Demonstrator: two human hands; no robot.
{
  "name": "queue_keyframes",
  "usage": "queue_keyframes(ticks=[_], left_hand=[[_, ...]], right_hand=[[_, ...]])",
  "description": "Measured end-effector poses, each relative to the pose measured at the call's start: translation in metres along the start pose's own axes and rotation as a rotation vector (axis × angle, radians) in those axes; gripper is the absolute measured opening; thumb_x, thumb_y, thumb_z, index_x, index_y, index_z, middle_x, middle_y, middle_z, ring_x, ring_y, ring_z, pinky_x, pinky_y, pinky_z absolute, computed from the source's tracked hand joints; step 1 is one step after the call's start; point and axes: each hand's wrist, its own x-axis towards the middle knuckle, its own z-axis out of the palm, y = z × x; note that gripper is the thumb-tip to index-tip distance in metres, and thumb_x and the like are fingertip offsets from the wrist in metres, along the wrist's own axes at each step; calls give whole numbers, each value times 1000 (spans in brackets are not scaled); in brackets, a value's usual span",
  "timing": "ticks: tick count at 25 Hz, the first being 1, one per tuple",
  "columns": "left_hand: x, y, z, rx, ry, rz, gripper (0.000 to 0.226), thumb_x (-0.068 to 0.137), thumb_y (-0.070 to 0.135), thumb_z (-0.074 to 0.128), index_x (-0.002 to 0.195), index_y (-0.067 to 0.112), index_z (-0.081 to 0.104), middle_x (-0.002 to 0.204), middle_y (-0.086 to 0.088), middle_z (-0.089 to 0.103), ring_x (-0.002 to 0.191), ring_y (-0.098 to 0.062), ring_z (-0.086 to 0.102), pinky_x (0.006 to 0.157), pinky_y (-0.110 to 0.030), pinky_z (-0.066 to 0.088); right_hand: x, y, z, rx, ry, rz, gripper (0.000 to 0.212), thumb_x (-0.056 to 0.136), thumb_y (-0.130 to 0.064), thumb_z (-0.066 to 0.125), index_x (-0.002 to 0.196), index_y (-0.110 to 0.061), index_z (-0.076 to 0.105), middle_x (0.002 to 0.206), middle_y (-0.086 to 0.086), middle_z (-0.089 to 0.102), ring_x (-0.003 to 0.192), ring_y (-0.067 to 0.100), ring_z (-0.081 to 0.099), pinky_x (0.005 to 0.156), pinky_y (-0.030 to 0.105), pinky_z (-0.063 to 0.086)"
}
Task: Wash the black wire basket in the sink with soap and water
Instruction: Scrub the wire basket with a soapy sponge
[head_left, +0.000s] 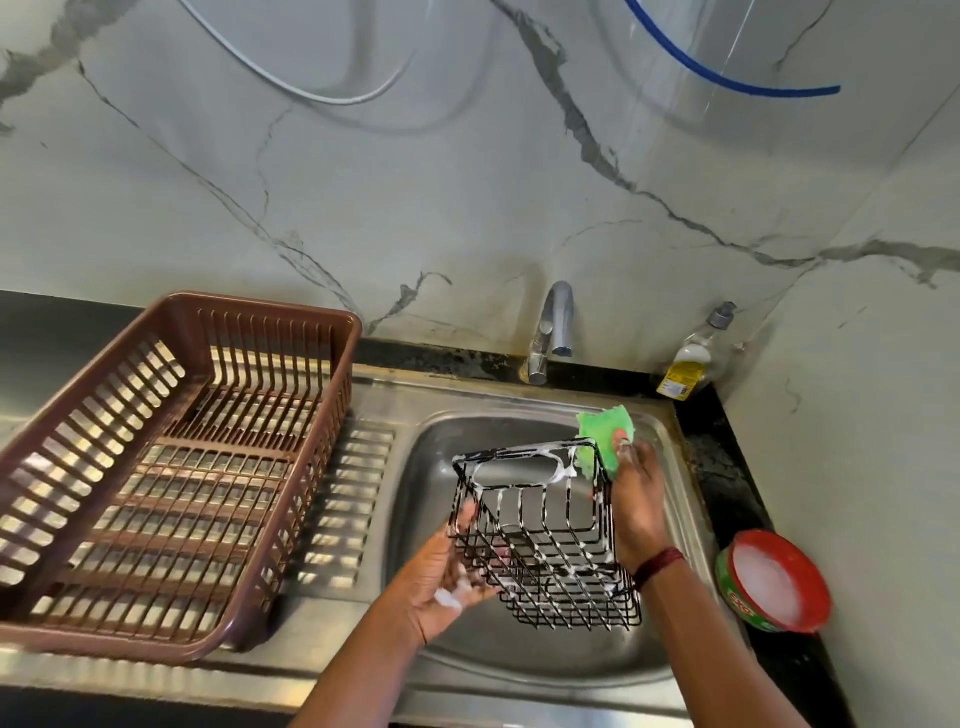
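Overhead, soapy black wire basket (545, 535), green sponge (602, 441).

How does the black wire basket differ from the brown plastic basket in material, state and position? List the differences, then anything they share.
The black wire basket is thin metal wire; the brown plastic basket has slatted plastic walls. The black one is streaked with soap foam; the brown one shows none. The black one is held tilted over the steel sink; the brown one sits flat on the drainboard. The brown one looks larger. Both are open-topped, rectangular and hold nothing.
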Motion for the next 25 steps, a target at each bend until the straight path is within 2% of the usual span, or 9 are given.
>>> queue_keyframes(ticks=[2, 6, 7, 9, 11, 14, 18, 21, 25], left_hand=[[4, 1, -5, -60, 18, 39, 66, 82, 25, 76, 139, 3, 53, 80, -21, 58, 79, -31, 60, 94, -62, 51], [5, 18, -4, 14, 165, 242, 39, 93, 17, 68, 129, 5, 59, 100, -15, 70, 78, -21, 67, 72, -40, 54], [1, 24, 1, 88, 188, 340, 40, 91, 16, 70, 129, 10, 61, 106, -13, 72, 83, -19, 69, 72, -36, 52], [-11, 30, 16, 323, 157, 506, 53, 81, 17, 81, 129, 21, 59, 114, -7, 71, 103, -17, 66, 88, -32, 48], [-21, 24, 29, 569, 94, 542, 73, 69, 28, 91, 130, 34, 51, 123, -1, 66, 115, -16, 62, 103, -38, 45], [-29, 11, 35, 782, 140, 558, 98, 57, 54, 91, 140, 43, 41, 135, 5, 54, 124, -18, 54, 110, -49, 44], [-36, 11, 35, 983, 99, 561, 131, 39, 78, 81, 152, 41, 26, 147, 1, 44, 131, -21, 48, 111, -49, 44], [-38, 6, 40, 1089, 106, 569, 125, 55, 68, 85, 156, 38, 18, 159, -4, 30, 143, -26, 37, 116, -48, 36], [-31, -7, 43, 1010, 161, 544, 111, 74, 39, 84, 158, 34, 11, 161, -9, 25, 138, -27, 41, 105, -39, 40]], right_hand=[[-2, -2, -1, 14, 20, -53, 37, 99, -40, 46, 129, -17, 46, 133, 2, 50, 120, 21, 50, 101, 43, 39], [-5, -1, -2, -41, 55, -176, 32, 99, -40, 46, 122, -18, 49, 118, 4, 59, 108, 20, 58, 92, 42, 48], [-6, -1, -2, -79, 58, -216, 31, 99, -37, 45, 120, -14, 49, 106, 1, 59, 97, 16, 58, 84, 38, 49], [-7, -2, -2, -155, 63, -300, 26, 101, -28, 44, 114, -7, 49, 86, -3, 55, 76, 12, 53, 68, 31, 46], [-11, -5, 0, -210, 53, -351, 19, 102, -26, 43, 110, -9, 49, 81, -3, 54, 68, 12, 52, 60, 27, 47], [-17, -10, 0, -226, 40, -389, 18, 102, -25, 43, 109, -10, 48, 80, -2, 55, 67, 12, 51, 59, 27, 48], [-20, -6, -5, -201, 45, -367, 18, 101, -27, 44, 110, -11, 49, 85, 4, 60, 71, 23, 57, 65, 35, 52], [-24, -4, -3, -247, 21, -362, 18, 101, -26, 45, 108, -11, 50, 93, 11, 63, 82, 32, 62, 71, 45, 55], [-28, -5, 2, -317, -34, -397, 12, 101, -19, 43, 105, -9, 48, 81, -1, 57, 65, 15, 53, 54, 20, 47]])
